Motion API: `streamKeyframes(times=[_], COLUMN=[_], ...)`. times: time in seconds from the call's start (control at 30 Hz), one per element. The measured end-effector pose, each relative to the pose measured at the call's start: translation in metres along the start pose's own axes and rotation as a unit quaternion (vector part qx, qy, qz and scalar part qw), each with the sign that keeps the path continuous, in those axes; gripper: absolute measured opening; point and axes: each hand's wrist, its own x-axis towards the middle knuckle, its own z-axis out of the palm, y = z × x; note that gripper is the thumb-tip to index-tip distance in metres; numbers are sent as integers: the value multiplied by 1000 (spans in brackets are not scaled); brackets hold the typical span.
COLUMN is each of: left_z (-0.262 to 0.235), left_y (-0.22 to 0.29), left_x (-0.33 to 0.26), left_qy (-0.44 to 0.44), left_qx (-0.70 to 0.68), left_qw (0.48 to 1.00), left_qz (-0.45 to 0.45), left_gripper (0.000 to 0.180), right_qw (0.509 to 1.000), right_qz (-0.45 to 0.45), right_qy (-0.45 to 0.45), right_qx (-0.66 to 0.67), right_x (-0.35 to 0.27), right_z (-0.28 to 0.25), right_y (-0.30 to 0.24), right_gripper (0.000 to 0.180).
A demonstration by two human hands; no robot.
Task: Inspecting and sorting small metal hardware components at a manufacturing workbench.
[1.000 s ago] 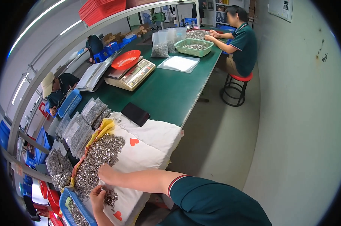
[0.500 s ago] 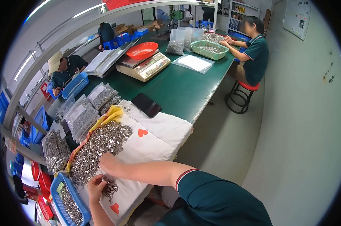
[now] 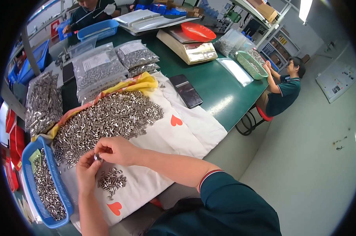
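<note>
Steel, mostly: small bright metal sleeves, short cylinders, heaped across a white cloth [image 3: 193,129] printed with red hearts. From where I watch, my left hand [image 3: 87,171] and right hand [image 3: 117,150] meet just short of the big pile [image 3: 107,118], fingertips pinched together on one small metal sleeve [image 3: 97,157] held between them; both hands are narrow, closed round that piece, and I cannot tell which way its long axis runs, since the fingers cover most of it. Directly below the hands, toward my body, lies a small cluster of sleeves [image 3: 112,181], apart from the main heap, their axes pointing every way. The left hand is the nearer one to that cluster, almost over it; the right hand sits closer to the big pile, which spreads away from the fingers and to their right. Left of the left forearm stands a blue mesh basket [image 3: 62,192] part filled with the same parts, its long side running alongside that arm. Beyond the pile, farther from the hands, are clear bags of sleeves [image 3: 97,70], a yellow cloth edge [image 3: 144,82], a dark phone [image 3: 187,91] on the green tabletop [image 3: 221,94], and a weighing scale [image 3: 189,49] with a red tray [image 3: 197,31]. Well off to the right a seated person [image 3: 284,88] reaches into a green basket [image 3: 252,64].
</note>
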Motion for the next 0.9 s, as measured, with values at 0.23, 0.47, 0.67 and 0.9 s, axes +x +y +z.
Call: streamKeyframes(times=[0.23,0.47,0.67,0.9], left_z=[-6,-8,-10,-8], left_y=[-6,-10,-14,-2], left_x=[-3,-8,-2,-3], left_qy=[3,-16,8,-7], left_qx=[-27,-24,-6,18], left_qw=[1000,999,1000,1000], left_qz=[-14,-13,-7,5], left_gripper=[37,40,38,37], right_qw=[995,998,997,992], right_qz=[-60,-11,-37,-92], right_qy=[-33,-1,-28,-7], right_qx=[-70,-55,-64,-85], right_x=[1,-3,-1,3], right_z=[6,5,6,6], right_y=[15,12,13,15], right_gripper=[8,7,7,7])
